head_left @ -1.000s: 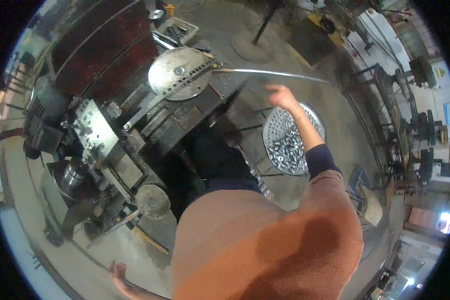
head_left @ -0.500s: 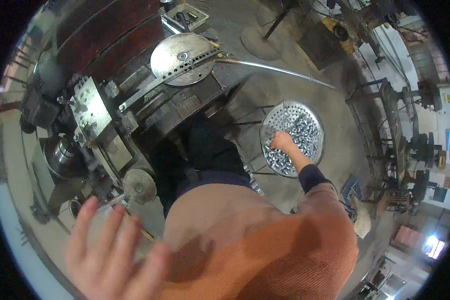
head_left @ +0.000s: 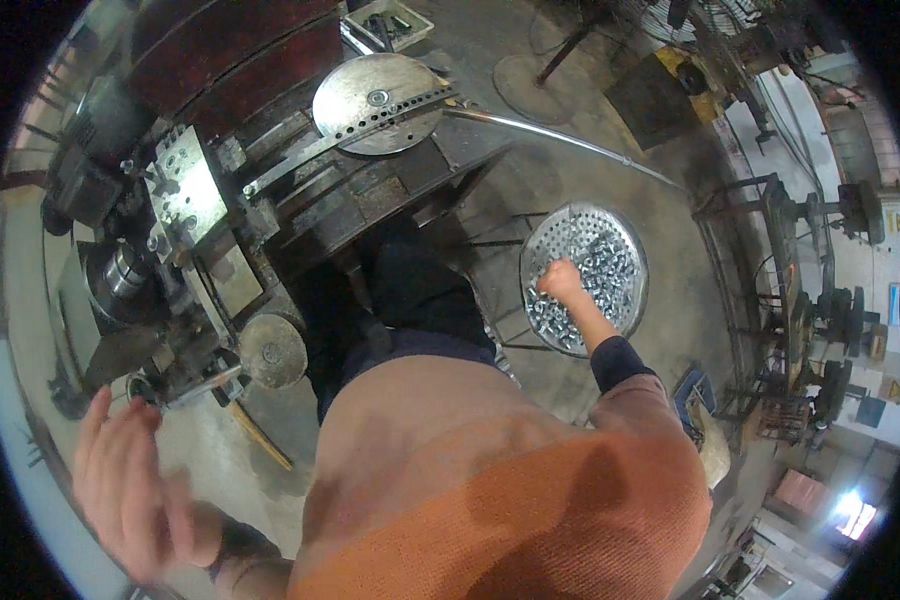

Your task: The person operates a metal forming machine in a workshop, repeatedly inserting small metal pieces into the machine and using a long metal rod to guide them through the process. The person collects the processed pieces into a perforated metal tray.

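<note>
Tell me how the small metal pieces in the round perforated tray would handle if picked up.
The small metal pieces look like bare metal, so they are probably rigid and fairly heavy for their size. Their shiny surfaces suggest they may be somewhat slippery. They lie loose and jumbled in the round perforated tray, so lifting one would likely make its neighbours shift.

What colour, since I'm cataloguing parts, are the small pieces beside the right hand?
The small pieces are silver-grey; see the head view.
</note>
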`<act>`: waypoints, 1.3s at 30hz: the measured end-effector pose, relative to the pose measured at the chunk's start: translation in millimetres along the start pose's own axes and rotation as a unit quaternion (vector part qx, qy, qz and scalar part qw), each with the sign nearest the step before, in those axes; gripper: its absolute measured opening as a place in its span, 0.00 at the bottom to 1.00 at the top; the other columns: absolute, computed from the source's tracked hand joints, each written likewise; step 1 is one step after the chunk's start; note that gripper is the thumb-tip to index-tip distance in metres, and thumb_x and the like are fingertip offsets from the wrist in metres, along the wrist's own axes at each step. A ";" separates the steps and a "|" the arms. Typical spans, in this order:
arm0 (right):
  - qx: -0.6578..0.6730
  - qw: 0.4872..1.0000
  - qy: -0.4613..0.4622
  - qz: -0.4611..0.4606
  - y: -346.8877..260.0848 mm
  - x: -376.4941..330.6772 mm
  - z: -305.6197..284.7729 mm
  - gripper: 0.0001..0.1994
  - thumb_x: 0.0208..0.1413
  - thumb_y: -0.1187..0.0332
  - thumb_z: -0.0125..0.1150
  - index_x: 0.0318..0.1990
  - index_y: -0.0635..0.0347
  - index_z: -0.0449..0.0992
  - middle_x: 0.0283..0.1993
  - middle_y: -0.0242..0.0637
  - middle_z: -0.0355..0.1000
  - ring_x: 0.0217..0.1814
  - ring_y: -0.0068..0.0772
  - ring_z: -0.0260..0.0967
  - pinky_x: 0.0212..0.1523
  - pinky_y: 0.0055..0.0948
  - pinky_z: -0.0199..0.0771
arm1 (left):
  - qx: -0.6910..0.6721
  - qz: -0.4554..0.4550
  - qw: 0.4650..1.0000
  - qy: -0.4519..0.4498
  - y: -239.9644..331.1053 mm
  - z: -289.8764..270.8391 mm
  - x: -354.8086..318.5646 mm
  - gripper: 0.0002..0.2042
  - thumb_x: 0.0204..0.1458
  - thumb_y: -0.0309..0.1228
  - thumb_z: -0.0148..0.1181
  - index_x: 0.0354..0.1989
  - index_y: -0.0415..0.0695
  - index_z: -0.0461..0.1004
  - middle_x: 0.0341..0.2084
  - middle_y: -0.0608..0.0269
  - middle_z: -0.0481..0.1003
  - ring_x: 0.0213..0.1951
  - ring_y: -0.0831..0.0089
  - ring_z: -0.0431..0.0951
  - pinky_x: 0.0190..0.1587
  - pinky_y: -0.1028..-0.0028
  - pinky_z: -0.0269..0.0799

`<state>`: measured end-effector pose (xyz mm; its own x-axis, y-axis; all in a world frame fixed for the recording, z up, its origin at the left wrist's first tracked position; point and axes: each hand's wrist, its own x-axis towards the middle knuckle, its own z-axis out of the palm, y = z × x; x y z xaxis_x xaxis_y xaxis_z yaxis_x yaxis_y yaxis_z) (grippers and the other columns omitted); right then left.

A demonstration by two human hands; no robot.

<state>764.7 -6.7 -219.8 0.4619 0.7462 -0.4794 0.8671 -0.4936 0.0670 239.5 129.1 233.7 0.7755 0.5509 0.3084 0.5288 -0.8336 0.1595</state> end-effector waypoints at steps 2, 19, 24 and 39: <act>0.111 0.977 0.044 -0.177 7.6 8.3 -22.8 0.13 0.43 0.63 0.55 0.32 0.63 0.78 0.41 0.48 0.72 0.46 0.43 0.69 0.45 0.33 0.71 | 0.100 -0.128 0.987 -0.003 -3.9 17.1 -38.4 0.16 0.45 0.25 0.57 0.45 0.37 0.71 0.38 0.50 0.74 0.42 0.55 0.75 0.49 0.58 0.66; 0.382 0.629 -0.041 -0.676 -330.5 -46.1 -295.2 0.20 0.28 0.79 0.48 0.33 0.60 0.80 0.42 0.46 0.73 0.43 0.34 0.70 0.43 0.23 0.66 | 0.171 -0.644 0.742 0.066 -32.1 38.3 -319.1 0.15 0.49 0.29 0.57 0.47 0.44 0.71 0.25 0.55 0.75 0.29 0.60 0.74 0.34 0.68 0.69; 0.168 0.570 0.102 -0.798 -479.0 -100.7 -354.2 0.18 0.26 0.67 0.57 0.32 0.56 0.79 0.44 0.47 0.72 0.42 0.48 0.66 0.43 0.35 0.66 | 0.074 -0.743 0.663 0.059 9.4 62.0 -353.9 0.18 0.46 0.31 0.59 0.47 0.44 0.71 0.25 0.55 0.75 0.28 0.62 0.75 0.34 0.68 0.69; 0.062 0.710 0.036 -0.700 -607.5 -90.3 -314.3 0.10 0.29 0.67 0.56 0.20 0.64 0.75 0.22 0.48 0.71 0.25 0.45 0.71 0.30 0.33 0.70 | -0.163 -0.688 0.499 0.502 10.5 116.9 -373.9 0.23 0.50 0.31 0.54 0.56 0.40 0.63 0.23 0.66 0.72 0.22 0.79 0.70 0.25 0.80 0.65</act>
<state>254.9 366.2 57.9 -0.8251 0.5630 0.0478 0.4640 0.7234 -0.5112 -4.6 -81.1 10.4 -0.8934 0.4490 -0.0144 0.1117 0.2533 0.9609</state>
